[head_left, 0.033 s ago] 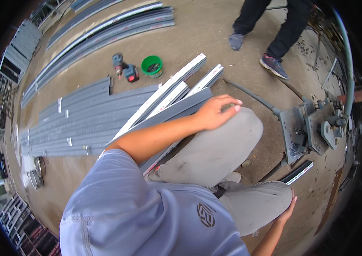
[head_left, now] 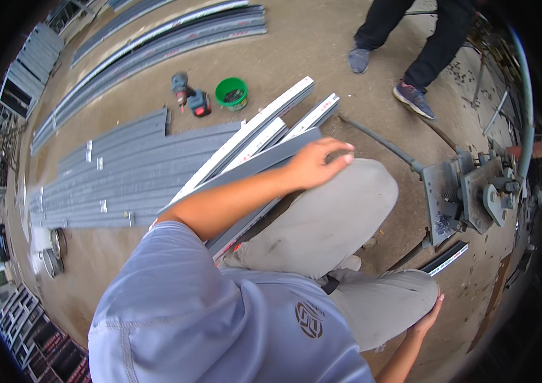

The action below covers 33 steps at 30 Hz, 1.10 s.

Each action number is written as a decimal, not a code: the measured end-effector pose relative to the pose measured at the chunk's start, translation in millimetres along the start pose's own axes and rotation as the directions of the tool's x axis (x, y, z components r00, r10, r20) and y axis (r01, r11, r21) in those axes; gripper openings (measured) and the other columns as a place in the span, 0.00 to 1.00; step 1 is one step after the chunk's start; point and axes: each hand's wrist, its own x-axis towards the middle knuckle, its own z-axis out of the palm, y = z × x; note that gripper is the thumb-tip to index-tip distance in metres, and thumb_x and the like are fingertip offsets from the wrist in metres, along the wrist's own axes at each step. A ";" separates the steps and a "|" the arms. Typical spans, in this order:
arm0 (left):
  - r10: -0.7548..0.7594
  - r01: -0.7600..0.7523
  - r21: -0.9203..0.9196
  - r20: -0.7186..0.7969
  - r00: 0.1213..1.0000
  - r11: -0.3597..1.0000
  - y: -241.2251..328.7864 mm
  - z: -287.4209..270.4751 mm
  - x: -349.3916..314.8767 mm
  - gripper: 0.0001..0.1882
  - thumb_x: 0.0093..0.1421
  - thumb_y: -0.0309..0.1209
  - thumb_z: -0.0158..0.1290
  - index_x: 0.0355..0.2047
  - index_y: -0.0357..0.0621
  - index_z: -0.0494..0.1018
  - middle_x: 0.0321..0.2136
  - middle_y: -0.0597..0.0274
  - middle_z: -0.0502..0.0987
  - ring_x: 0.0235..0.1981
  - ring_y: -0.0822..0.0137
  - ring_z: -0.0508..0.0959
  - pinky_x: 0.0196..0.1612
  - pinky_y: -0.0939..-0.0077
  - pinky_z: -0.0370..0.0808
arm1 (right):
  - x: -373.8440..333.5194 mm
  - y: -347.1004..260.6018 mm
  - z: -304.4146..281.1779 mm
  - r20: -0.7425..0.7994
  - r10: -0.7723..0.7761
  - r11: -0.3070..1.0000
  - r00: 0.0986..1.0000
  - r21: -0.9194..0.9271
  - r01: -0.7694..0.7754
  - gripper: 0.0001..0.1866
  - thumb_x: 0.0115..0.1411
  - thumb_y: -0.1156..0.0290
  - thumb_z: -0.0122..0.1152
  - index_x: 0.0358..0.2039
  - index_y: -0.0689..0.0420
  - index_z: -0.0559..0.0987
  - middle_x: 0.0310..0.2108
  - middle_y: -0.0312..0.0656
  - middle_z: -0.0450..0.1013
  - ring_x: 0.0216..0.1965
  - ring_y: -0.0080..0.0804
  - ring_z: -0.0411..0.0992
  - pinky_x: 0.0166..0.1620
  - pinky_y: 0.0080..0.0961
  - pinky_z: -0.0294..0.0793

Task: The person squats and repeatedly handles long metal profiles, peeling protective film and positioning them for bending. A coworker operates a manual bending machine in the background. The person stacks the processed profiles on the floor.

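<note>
Apart, both hands at bent knees

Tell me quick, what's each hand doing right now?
Left hand: open, loosely curled, nothing visibly held.
Right hand: against the right knee, fingers partly hidden; cannot tell its grip.

1. I have the left arm extended toward the left knee.
2. My left hand is over that leg, fingers loosely bent.
3. My right hand is against the right knee, partly hidden.
</note>
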 end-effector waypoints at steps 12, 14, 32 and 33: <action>-0.435 0.474 0.636 -0.232 0.870 0.608 -124.4 -153.3 -238.2 0.52 0.51 0.60 0.71 0.70 0.46 0.67 0.54 0.41 0.78 0.55 0.42 0.79 0.58 0.53 0.77 | -32.0 -15.5 58.5 -0.180 -0.299 0.791 0.937 -0.596 0.138 0.36 0.79 0.48 0.39 0.72 0.67 0.66 0.71 0.54 0.64 0.70 0.44 0.63 0.73 0.40 0.58; -0.404 0.412 0.732 -0.203 0.892 0.543 -127.2 -137.9 -243.1 0.61 0.44 0.62 0.73 0.73 0.48 0.62 0.52 0.46 0.77 0.55 0.45 0.78 0.57 0.55 0.77 | -27.1 -19.4 64.8 -0.181 -0.311 0.760 0.933 -0.637 0.129 0.36 0.79 0.48 0.40 0.73 0.67 0.64 0.72 0.55 0.63 0.71 0.45 0.63 0.74 0.41 0.58; 0.203 0.100 0.841 -0.241 0.949 0.531 -25.1 -212.4 -172.4 0.49 0.38 0.34 0.78 0.64 0.44 0.72 0.45 0.55 0.77 0.45 0.49 0.77 0.50 0.57 0.75 | -65.0 -21.2 114.5 0.216 -0.560 0.241 0.800 -0.881 0.407 0.32 0.70 0.64 0.64 0.70 0.61 0.68 0.75 0.55 0.56 0.75 0.50 0.55 0.76 0.43 0.52; 0.277 0.050 0.858 -0.220 0.935 0.512 -15.5 -214.7 -158.3 0.50 0.37 0.34 0.78 0.64 0.45 0.72 0.46 0.55 0.77 0.47 0.49 0.77 0.50 0.57 0.75 | -63.6 -28.9 121.5 0.224 -0.558 0.251 0.799 -0.872 0.419 0.27 0.68 0.67 0.66 0.64 0.61 0.75 0.72 0.53 0.62 0.73 0.49 0.60 0.74 0.42 0.58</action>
